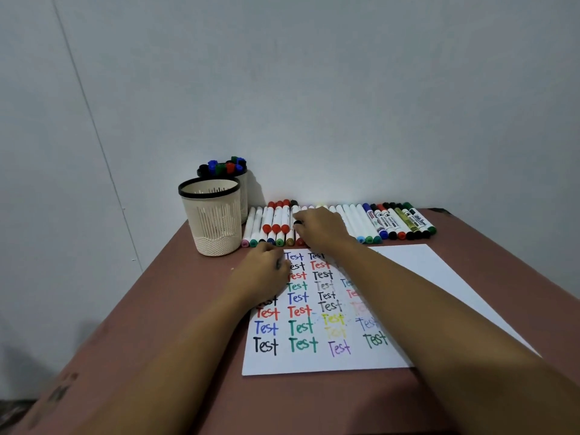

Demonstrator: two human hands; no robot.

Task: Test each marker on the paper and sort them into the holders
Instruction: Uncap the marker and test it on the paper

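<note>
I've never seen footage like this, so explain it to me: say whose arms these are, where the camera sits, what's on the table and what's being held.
No machine here: a person works with bare hands, and the one picture comes from a camera on their head, looking forward and down. On the table lie a paper with coloured "Test" words, a row of markers by the wall, and two holders: the front holder shows no markers, the back holder is full of them. The left hand rests on the paper's far left corner; whether it holds anything is unclear. The right hand reaches into the row and appears to pinch the near end of a black marker.
</note>
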